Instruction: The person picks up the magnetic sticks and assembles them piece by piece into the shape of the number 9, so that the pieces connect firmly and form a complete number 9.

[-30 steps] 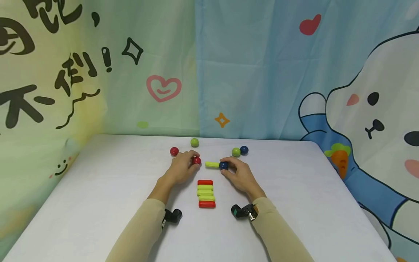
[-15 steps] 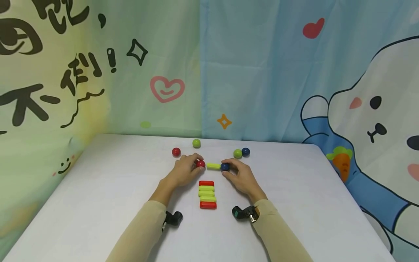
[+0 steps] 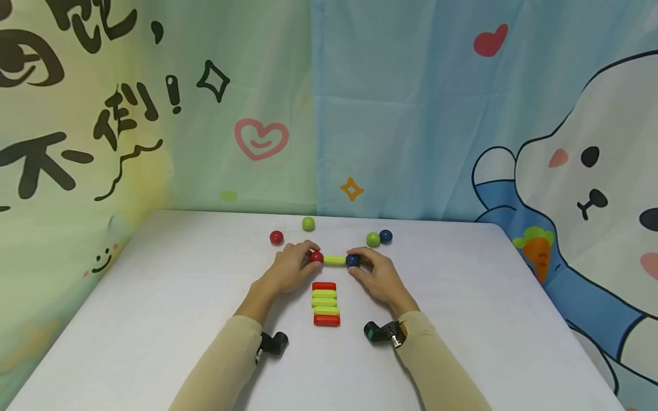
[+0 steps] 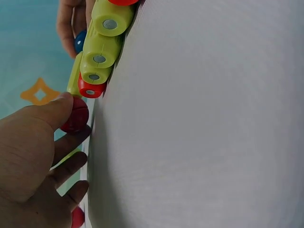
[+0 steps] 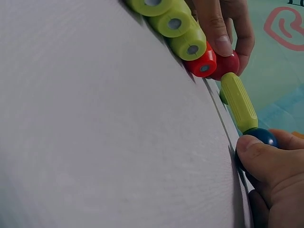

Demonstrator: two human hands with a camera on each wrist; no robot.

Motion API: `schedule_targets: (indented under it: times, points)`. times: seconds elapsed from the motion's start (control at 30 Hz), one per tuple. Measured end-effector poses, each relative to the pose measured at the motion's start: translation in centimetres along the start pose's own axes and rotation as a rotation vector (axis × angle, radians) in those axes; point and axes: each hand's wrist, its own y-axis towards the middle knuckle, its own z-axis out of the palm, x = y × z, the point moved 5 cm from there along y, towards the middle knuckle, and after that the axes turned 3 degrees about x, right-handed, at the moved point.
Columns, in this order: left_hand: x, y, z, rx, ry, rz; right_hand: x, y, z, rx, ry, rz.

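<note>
My left hand (image 3: 290, 267) pinches a red ball (image 3: 316, 257) between thumb and fingers. With thumb and fingertips, my right hand (image 3: 381, 277) grips a dark blue ball (image 3: 352, 261). A yellow-green magnetic rod (image 3: 335, 260) lies between the two balls and meets both. In the right wrist view, the ribbed rod (image 5: 239, 102) runs from the red ball (image 5: 227, 65) to the blue ball (image 5: 263, 136). Nearer me, two red rods and three yellow-green rods (image 3: 324, 302) lie side by side in a stack-like row, with grey metal discs in their ends.
Behind the hands on the white table (image 3: 154, 297) sit another red ball (image 3: 276, 237), a green ball (image 3: 308, 224), and a second green ball (image 3: 373, 239) beside a dark blue ball (image 3: 386, 236). A printed curtain (image 3: 390, 114) hangs behind the table.
My left hand has moved right with the red ball, closing the gap to the yellow-green rod, and they now touch. My right hand stays on the blue ball.
</note>
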Motion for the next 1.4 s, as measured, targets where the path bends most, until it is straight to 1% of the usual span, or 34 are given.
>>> schedule_targets:
  times: [0.33, 0.67, 0.83, 0.97, 1.07, 1.17, 1.27, 1.4]
  points:
    - [-0.3, -0.4, -0.2, 0.008, 0.014, 0.011, 0.1, 0.1, 0.1, 0.001, -0.009, -0.009]
    - [-0.3, -1.1, -0.8, -0.048, 0.035, 0.046, 0.2, 0.0, 0.0, -0.009, -0.012, -0.012]
    - [-0.5, -1.7, -1.1, -0.060, 0.044, 0.064, 0.0, 0.0, 0.1, -0.003, -0.010, 0.002]
    - [-0.8, -2.3, -1.3, -0.060, 0.064, 0.100, 0.1, 0.0, 0.1, -0.003, -0.005, 0.005]
    - [-1.2, -2.7, -1.4, -0.048, 0.067, 0.145, 0.1, 0.0, 0.1, -0.003, 0.000, 0.003]
    - [-1.7, -2.9, -1.3, -0.015, 0.057, 0.182, 0.0, -0.1, 0.1, -0.002, 0.002, 0.006]
    - [-2.0, -3.2, -1.1, 0.028, 0.049, 0.196, -0.1, 0.0, 0.0, -0.001, 0.011, 0.011]
    - [-2.2, -3.5, -0.8, 0.070, 0.051, 0.197, -0.1, 0.1, 0.1, 0.008, 0.025, -0.012]
